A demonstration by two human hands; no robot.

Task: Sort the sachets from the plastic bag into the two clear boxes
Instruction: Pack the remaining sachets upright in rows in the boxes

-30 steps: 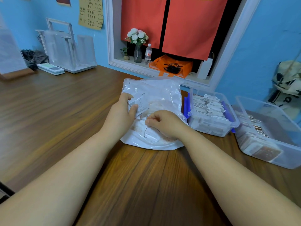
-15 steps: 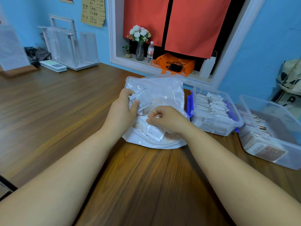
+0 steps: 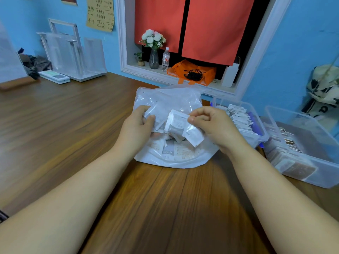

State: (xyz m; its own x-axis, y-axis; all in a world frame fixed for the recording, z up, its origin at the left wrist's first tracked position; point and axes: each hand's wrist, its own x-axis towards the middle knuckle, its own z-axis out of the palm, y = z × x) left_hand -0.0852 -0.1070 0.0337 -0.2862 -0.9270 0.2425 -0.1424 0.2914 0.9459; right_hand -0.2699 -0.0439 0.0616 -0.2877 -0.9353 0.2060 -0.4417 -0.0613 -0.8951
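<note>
Left hand [image 3: 136,125]: fingers curled, gripping the left edge of the plastic bag [image 3: 170,99].
Right hand [image 3: 214,125]: pinches a bunch of white sachets [image 3: 183,127] just above the bag.
Plastic bag: middle of the table [image 3: 73,125].
First box [image 3: 264,138]: touching the bag's right side, holds white sachets.
Second box [image 3: 311,173]: further right, holds brown ones.

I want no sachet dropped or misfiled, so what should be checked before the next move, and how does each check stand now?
1. Right hand pinches the white sachets securely: ok, thumb and fingers close on their top edge.
2. Left hand grips the plastic bag: ok.
3. Lifted sachets are all one kind: cannot tell, print blurred.
4. Box of white sachets is uncovered: ok.
5. Box of brown sachets is uncovered, with room: ok.
6. Way from the bag to both boxes is unobstructed: ok.
</note>
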